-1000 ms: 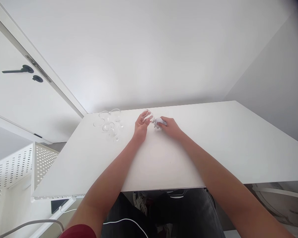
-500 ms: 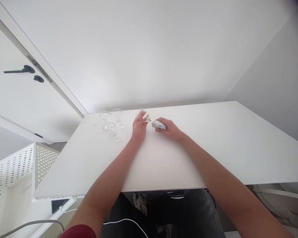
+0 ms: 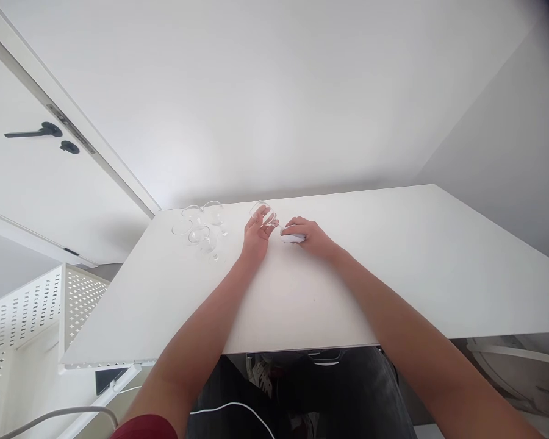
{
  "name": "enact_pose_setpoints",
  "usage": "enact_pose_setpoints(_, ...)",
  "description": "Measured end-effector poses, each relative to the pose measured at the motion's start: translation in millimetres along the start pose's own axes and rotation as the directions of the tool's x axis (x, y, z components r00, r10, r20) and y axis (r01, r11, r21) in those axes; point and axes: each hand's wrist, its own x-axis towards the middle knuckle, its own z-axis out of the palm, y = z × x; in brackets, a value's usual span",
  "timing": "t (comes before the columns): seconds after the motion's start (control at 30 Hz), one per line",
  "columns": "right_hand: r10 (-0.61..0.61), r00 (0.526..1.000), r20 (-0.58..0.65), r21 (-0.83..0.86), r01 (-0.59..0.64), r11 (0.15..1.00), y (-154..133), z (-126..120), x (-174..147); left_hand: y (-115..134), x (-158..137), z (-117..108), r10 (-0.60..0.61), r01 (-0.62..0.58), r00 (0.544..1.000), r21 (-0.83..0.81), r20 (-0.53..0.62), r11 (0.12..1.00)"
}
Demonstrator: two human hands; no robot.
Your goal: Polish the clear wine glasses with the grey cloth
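White bench (image 3: 302, 305), far edge: holding a glass (image 3: 262, 213) in left hand (image 3: 257, 236), gripping cloth (image 3: 293, 238) at its stem end with right hand (image 3: 313, 233). Seemingly midway; other glasses (image 3: 199, 234) unheld near far-left corner.

Passage is left open over the bench (image 3: 439, 262) at frame right; it is blocked left of centre by clustered glasses (image 3: 200, 235), centrally by the held glass (image 3: 264, 213).
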Motion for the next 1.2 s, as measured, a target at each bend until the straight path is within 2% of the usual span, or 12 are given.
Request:
enact_pose_setpoints(0.1, 0.11, 0.992, -0.059, 0.235, -0.093, 0.967, -4.8, 2.8, 0.3, 0.2, 0.8, -0.2, -0.009, 0.009, 1.0, -0.017, 0.006, 1.0)
enact_pose_setpoints(0.27, 0.282, 0.957, -0.066, 0.53, -0.206, 0.823, -2.4, 1.2, 3.1, 0.8, 1.2, 1.6, -0.021, 0.023, 0.999, -0.063, 0.028, 0.998)
enact_pose_setpoints(0.5, 0.433, 0.9, -0.043, 0.743, -0.261, 0.616, 5.9, -10.6, 3.5, -2.3, 0.5, 1.2, -0.02, 0.021, 0.995, -0.019, 0.097, 1.0)
enact_pose_setpoints(0.63, 0.454, 0.891, -0.021, 0.776, -0.272, 0.57, 2.3, -15.7, 1.9, -1.0, -0.9, 3.0, -0.007, 0.009, 0.991, -0.01, 0.131, 1.0)
enact_pose_setpoints(0.73, 0.486, 0.874, -0.009, 0.761, -0.31, 0.571, 6.4, -16.1, 2.4, 2.0, -3.4, 6.9, 0.01, -0.015, 0.99, 0.029, 0.143, 0.999)
enact_pose_setpoints(0.83, 0.557, 0.83, -0.017, 0.741, -0.364, 0.564, 12.5, -14.0, 4.3, 4.2, -5.5, 9.4, 0.042, -0.05, 0.989, 0.056, 0.143, 0.997)
enact_pose_setpoints(0.93, 0.647, 0.744, -0.167, 0.717, -0.359, 0.598, 13.9, -13.0, 4.1, 3.0, -5.3, 7.8, 0.071, -0.077, 0.993, 0.06, 0.098, 0.995)
enact_pose_setpoints(1.0, 0.656, 0.687, -0.311, 0.616, -0.38, 0.69, 11.3, -13.6, 1.5, 0.4, -3.8, 5.0, 0.076, -0.079, 0.996, 0.064, 0.048, 0.995)
enact_pose_setpoints(1.03, 0.623, 0.683, -0.382, 0.531, -0.39, 0.752, 9.1, -14.0, -0.2, -1.0, -3.0, 3.6, 0.077, -0.078, 0.997, 0.071, 0.023, 0.994)
enact_pose_setpoints(1.07, 0.565, 0.699, -0.439, 0.431, -0.388, 0.815, 6.4, -14.1, -2.0, -2.3, -2.2, 2.5, 0.078, -0.078, 0.997, 0.08, 0.001, 0.994)
enact_pose_setpoints(1.13, 0.408, 0.772, -0.487, 0.236, -0.333, 0.913, 0.4, -12.9, -4.6, -3.9, -1.3, 1.8, 0.088, -0.085, 0.996, 0.103, -0.024, 0.991)
enact_pose_setpoints(1.2, 0.262, 0.86, -0.438, 0.081, -0.253, 0.964, -4.7, -9.6, -5.5, -3.8, -1.6, 3.3, 0.12, -0.115, 0.993, 0.132, -0.023, 0.984)
